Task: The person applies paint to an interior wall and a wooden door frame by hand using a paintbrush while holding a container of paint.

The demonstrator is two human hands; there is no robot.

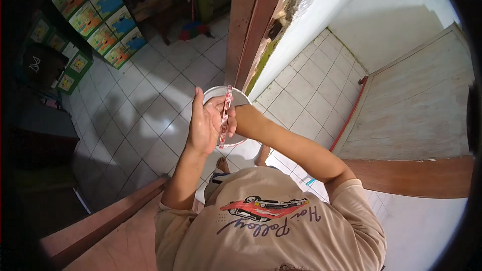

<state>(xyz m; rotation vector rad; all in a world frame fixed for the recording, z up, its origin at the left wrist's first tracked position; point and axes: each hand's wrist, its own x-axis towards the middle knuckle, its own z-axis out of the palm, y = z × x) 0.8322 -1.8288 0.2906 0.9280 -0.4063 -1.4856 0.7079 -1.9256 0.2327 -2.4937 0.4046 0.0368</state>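
A round white bucket (211,90) hangs or stands in front of me, near the foot of the door frame. Across its mouth runs a flat, curved handle (224,130) with a red-and-white pattern. My left hand (205,125) has its palm turned up, with the fingers hooked around this handle and the thumb stretched out apart. From the right my forearm reaches over the rim, so my right hand goes down into the bucket. My left hand and the handle hide its fingers, and whatever lies inside cannot be made out.
A reddish-brown door frame (243,25) and a chipped white wall (301,35) rise just beyond the bucket. Colourful drawers (98,15) stand at far left. A wooden door panel (406,100) is at right. My bare foot (222,164) shows below on the tiled floor (165,85).
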